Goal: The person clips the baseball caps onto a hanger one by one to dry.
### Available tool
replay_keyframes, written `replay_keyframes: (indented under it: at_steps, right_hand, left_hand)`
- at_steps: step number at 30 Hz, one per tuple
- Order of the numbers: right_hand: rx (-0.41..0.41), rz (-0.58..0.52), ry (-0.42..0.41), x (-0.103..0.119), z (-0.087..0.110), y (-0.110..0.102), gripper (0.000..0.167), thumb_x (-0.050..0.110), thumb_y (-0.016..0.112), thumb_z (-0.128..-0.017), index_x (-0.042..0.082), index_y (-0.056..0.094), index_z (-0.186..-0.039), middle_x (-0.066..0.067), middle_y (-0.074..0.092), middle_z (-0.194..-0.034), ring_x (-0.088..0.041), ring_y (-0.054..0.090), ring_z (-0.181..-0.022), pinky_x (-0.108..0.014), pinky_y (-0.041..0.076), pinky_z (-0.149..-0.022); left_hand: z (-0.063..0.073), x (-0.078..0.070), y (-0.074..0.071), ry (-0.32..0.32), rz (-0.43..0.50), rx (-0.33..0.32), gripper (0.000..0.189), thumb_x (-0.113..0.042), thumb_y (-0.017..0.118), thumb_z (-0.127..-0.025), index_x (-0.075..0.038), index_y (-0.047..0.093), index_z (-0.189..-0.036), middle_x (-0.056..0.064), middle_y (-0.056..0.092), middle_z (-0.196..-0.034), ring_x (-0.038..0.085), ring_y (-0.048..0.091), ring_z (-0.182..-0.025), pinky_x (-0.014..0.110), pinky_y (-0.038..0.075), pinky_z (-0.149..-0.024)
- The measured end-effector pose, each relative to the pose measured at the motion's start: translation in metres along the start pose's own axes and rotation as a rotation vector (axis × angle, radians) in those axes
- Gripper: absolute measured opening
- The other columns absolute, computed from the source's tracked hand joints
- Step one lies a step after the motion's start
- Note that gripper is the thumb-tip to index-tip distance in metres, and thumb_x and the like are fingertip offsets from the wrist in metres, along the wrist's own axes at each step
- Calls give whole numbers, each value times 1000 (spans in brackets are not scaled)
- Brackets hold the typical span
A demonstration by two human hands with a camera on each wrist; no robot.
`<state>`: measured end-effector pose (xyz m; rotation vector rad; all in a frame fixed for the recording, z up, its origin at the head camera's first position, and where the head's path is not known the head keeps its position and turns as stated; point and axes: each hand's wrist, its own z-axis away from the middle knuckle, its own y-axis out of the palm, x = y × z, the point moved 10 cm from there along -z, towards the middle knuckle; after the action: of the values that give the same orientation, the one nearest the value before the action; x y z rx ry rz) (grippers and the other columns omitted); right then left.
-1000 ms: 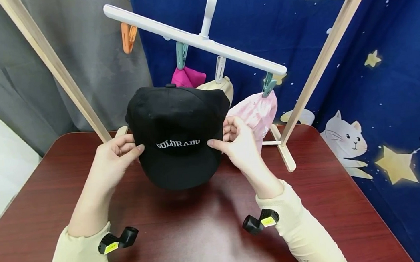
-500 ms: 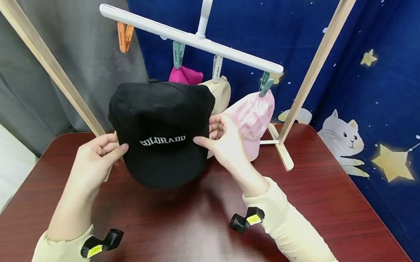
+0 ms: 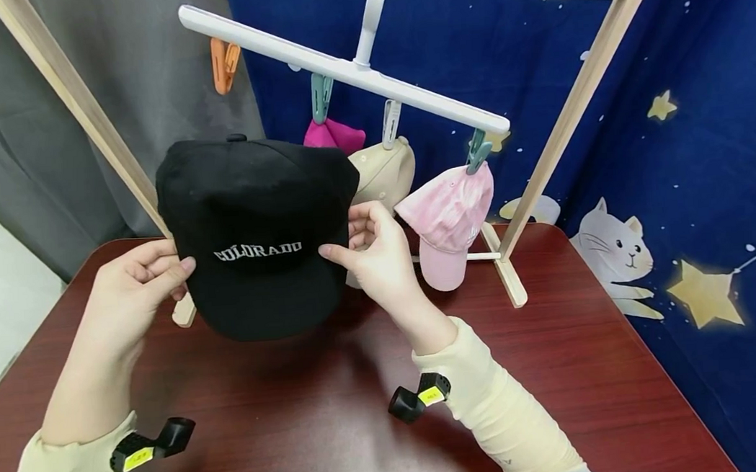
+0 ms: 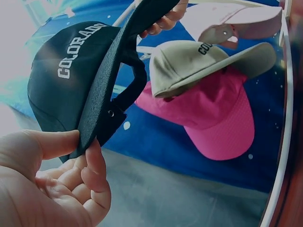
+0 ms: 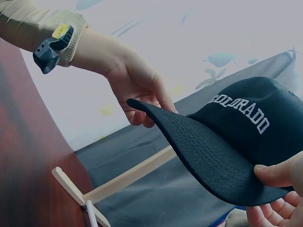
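Note:
A black cap with white COLORADO lettering is held up over the table, brim downward and front facing me. My left hand pinches the left side of its brim between thumb and fingers, as the left wrist view also shows. On the opposite side my right hand pinches the brim with the thumb in front. Behind the cap hang a magenta cap, a beige cap and a pink cap, each under a clip. An orange clip at the bar's left end holds nothing.
The tilted white hanger bar hangs from a wooden rack standing on the dark red table. The rack's left post rises close beside the black cap. Grey and star-patterned blue curtains back the table.
Both hands have carried the black cap leftward, to beneath the orange clip and near the left post. The pink cap and more of the beige cap now show behind.

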<state>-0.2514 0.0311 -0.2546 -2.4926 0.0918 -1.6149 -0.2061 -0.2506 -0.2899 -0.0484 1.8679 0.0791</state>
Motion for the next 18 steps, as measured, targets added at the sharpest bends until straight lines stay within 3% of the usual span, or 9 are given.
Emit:
replay_keyframes:
  at_steps: [12, 18]
  right_hand:
    - [44, -1, -34, 7, -4, 21, 43, -3, 81, -71, -1, 55, -106, -9, 62, -87, -14, 55, -70, -22, 48, -68]
    - [85, -2, -19, 11, -5, 31, 41, -3, 78, -75, -1, 55, -109, -9, 61, -90, -15, 56, -71, -21, 48, -69]
  left_hand:
    - [2, 1, -23, -6, 29, -26, 23, 7, 63, -88, -11, 70, -101, -3, 70, -76, 11, 55, -58, 18, 44, -55]
    - [3, -1, -33, 21, 119, -23, 25, 13, 58, -88, -7, 69, -99, -1, 69, -76, 11, 56, -58, 18, 45, -54]
